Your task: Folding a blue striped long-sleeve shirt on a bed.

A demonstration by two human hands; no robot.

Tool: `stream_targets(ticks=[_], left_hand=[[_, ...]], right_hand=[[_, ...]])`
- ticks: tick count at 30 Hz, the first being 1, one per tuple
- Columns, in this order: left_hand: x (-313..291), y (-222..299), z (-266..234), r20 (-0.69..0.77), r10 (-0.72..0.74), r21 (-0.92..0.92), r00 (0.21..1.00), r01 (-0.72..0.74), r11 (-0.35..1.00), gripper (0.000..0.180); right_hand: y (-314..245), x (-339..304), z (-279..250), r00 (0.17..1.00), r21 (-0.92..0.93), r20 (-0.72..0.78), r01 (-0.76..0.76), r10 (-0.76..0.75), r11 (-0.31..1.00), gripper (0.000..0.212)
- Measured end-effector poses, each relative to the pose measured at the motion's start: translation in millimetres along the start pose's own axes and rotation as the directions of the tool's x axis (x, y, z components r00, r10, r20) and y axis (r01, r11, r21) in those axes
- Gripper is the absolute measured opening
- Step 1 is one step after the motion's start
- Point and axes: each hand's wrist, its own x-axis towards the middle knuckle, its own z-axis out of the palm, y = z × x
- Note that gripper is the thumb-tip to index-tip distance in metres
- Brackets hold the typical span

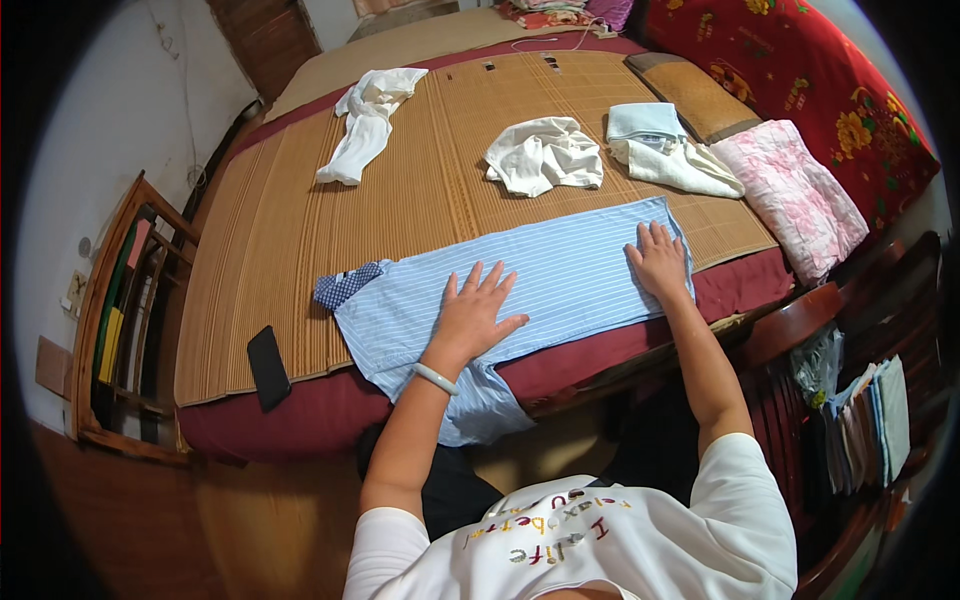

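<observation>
A light blue shirt with white stripes [560, 270] lies lengthwise along the near edge of the bed, folded narrow. Its dark checked collar [347, 286] is at the left end, and one part, seemingly a sleeve [485, 405], droops over the bed's edge. My left hand [473, 313] presses flat on the shirt near its middle, fingers spread, a pale bangle on the wrist. Toward the shirt's right end rests my right hand [659, 263], palm down with fingers stretched out. Neither hand grips anything.
On the bamboo mat [270, 230] lie a long white garment [366, 125], a crumpled white cloth [543, 157], folded light cloths [645, 125] and a black phone [268, 368]. A pink-white quilt [790, 195] lies at right. A wooden chair [790, 325] stands close by my right arm.
</observation>
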Motion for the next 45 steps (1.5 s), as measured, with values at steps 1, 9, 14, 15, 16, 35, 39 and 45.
stream_targets(ticks=[1, 9, 14, 15, 16, 35, 39, 45], left_hand=[[2.7, -4.6, 0.3, 0.003, -0.028, 0.007, 1.0, 0.028, 1.0, 0.074], [-7.8, -72.0, -9.6, -0.027, -0.398, 0.043, 0.917, 0.399, 0.916, 0.077], [-19.0, -72.7, -13.1, -0.048, -0.533, 0.041, 0.845, 0.534, 0.844, 0.079], [-18.1, -65.8, -13.6, -0.046, -0.532, 0.041, 0.846, 0.533, 0.845, 0.079], [-16.5, -57.7, -13.6, -0.021, -0.494, 0.046, 0.869, 0.495, 0.868, 0.079], [-24.6, -71.7, -14.5, 0.032, -0.511, 0.045, 0.859, 0.509, 0.859, 0.081], [-27.8, -80.8, -16.9, 0.015, -0.551, 0.037, 0.834, 0.55, 0.834, 0.081], [-26.9, -71.6, -26.0, 0.041, -0.552, 0.066, 0.833, 0.549, 0.833, 0.078]], right_hand=[[0.7, 0.1, 0.7, 1.0, -0.006, -0.012, 0.003, -0.003, 1.0, 0.066], [2.3, -1.8, 1.1, 1.0, 0.005, -0.008, 0.011, -0.011, 1.0, 0.066], [1.8, 1.8, 1.7, 1.0, 0.009, -0.023, 0.019, -0.019, 1.0, 0.065], [-3.4, 3.4, -0.5, 1.0, 0.017, -0.001, -0.009, 0.009, 1.0, 0.065], [-9.3, 3.9, -2.1, 0.999, 0.023, 0.02, -0.039, 0.039, 0.999, 0.064], [-85.5, 1.4, 4.9, 0.944, 0.184, 0.108, 0.288, -0.311, 0.94, 0.065], [-30.1, 16.6, 4.4, 0.996, 0.087, 0.073, 0.052, -0.059, 0.995, 0.067], [16.5, 24.5, 13.5, 0.996, -0.022, -0.086, -0.007, 0.005, 1.0, 0.063]])
